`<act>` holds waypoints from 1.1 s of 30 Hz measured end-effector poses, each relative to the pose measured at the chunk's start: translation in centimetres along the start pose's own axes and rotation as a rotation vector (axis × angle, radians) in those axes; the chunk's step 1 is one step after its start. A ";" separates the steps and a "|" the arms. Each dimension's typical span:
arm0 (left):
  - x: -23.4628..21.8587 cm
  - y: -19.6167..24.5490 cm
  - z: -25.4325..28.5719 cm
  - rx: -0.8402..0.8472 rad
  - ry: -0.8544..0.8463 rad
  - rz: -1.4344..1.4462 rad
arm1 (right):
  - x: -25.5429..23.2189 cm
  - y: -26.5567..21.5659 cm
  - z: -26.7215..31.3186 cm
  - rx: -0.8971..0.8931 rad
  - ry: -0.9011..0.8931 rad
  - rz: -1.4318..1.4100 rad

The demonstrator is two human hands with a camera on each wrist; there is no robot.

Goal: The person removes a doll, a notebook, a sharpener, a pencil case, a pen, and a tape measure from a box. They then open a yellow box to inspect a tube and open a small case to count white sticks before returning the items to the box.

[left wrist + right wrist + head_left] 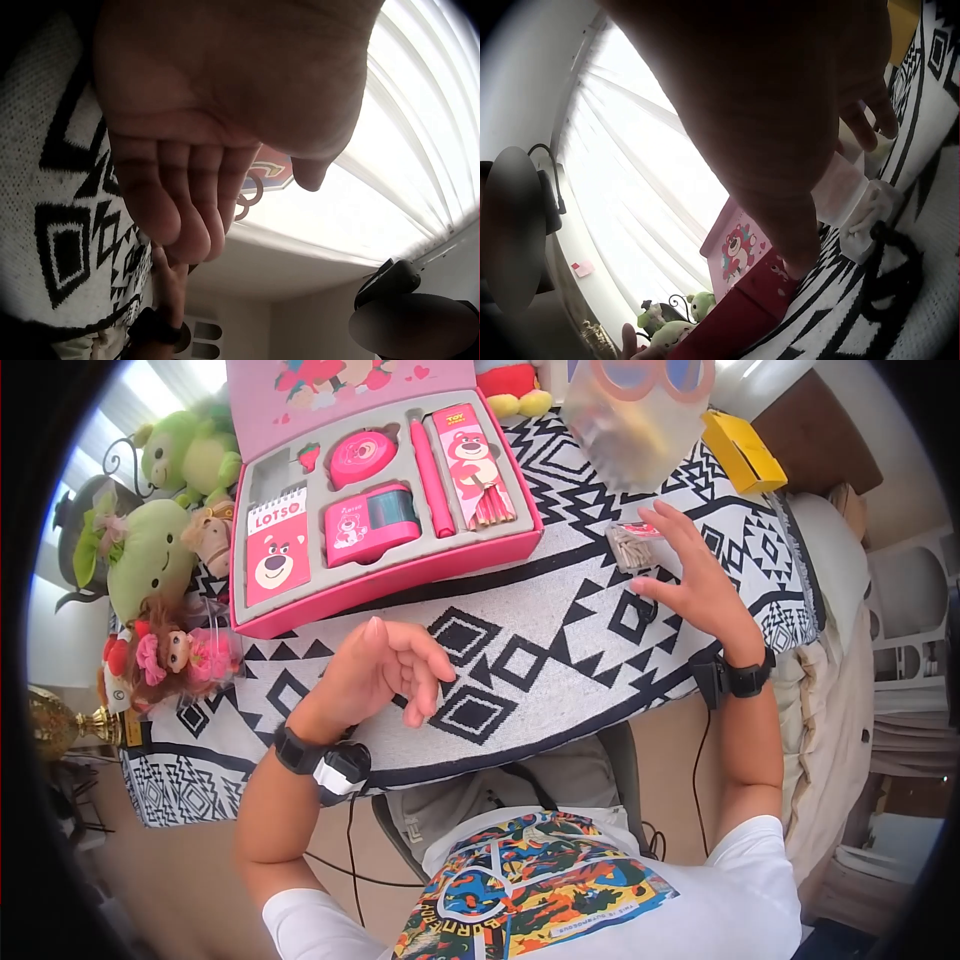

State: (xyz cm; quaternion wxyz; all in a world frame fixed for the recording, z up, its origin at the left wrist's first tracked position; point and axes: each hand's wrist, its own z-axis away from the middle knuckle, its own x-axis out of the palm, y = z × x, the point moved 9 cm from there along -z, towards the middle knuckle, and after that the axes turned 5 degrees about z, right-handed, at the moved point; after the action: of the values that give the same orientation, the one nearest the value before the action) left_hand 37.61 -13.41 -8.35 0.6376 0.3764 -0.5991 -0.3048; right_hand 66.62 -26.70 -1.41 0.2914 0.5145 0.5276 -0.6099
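My right hand (695, 575) reaches over the patterned cloth with thumb and fingers spread apart, nothing between them. Close by its fingertips lies a small clear packet (632, 548) with pale stick-like pieces in it; the right wrist view also shows this packet (864, 217) beside a black loop of cord (892, 277). Palm up, my left hand (385, 670) hovers above the near edge of the table with fingers loosely bent and nothing held. Beyond it stands an open pink gift box (400, 585) holding a bear notepad (278, 565), a pink pen (432, 480) and a pencil pack (470, 465).
Green plush toys (150, 555) and a doll (175, 650) line the left side. At the back right are a translucent bag with round handles (630, 435) and a yellow box (745, 452). The black-and-white cloth (540, 705) covers the table; a chair (610, 765) touches its near edge.
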 end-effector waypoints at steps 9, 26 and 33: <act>0.4 0.1 0.2 0.002 -0.025 -0.042 | 2.9 0.4 -0.9 0.027 0.082 0.000; 0.5 -0.6 -0.8 -0.063 0.120 0.038 | 5.0 -18.5 1.1 -0.558 -0.059 -0.265; -0.7 0.0 -1.0 -0.020 0.263 -0.030 | 7.7 -18.9 -1.0 -0.576 -0.148 -0.286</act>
State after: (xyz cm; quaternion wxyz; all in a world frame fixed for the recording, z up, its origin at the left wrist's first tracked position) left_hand 38.53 -12.71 -8.76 0.7096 0.4158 -0.5016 -0.2683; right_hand 47.63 -19.12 -2.05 0.3739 0.2859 0.7226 -0.5063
